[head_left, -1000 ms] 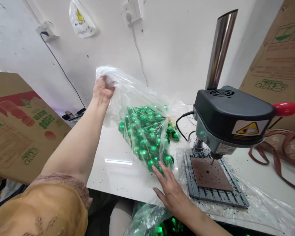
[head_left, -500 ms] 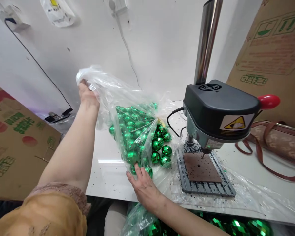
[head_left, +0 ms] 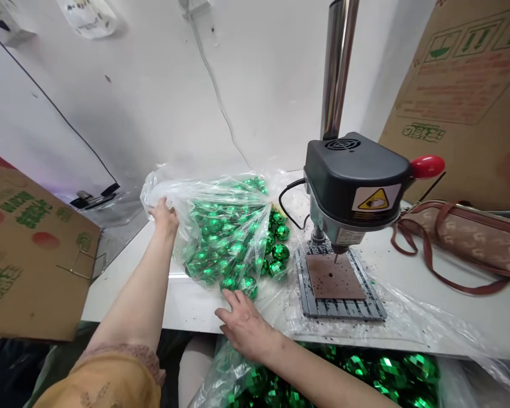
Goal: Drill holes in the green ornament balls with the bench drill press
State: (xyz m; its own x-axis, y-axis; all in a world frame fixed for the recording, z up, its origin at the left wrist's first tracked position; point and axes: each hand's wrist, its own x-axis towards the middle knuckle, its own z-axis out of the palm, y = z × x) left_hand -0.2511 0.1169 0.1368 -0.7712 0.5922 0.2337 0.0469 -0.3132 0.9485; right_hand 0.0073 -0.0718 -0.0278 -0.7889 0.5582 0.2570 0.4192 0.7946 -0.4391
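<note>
- Under the table edge, a second bag of green faceted balls [head_left: 323,377] lies in clear plastic.
- The right hand [head_left: 245,328] is open, fingers spread, its fingertips [head_left: 226,293] on the lower edge of the main bag.
- The left hand [head_left: 165,219] is narrowed, gathering the plastic at the bag's left side.
- That clear plastic bag [head_left: 161,195] of green faceted balls [head_left: 225,243] sits on the speckled white table [head_left: 123,297], just left of the bench drill press [head_left: 357,175].
- Its grey slotted base [head_left: 342,309] stands on a plastic sheet [head_left: 416,320], with a brown plate [head_left: 334,276] on top.
- Further right lies a brown handbag [head_left: 463,238].
- Cardboard panels [head_left: 463,96] stand on both sides against the white wall [head_left: 131,113].
</note>
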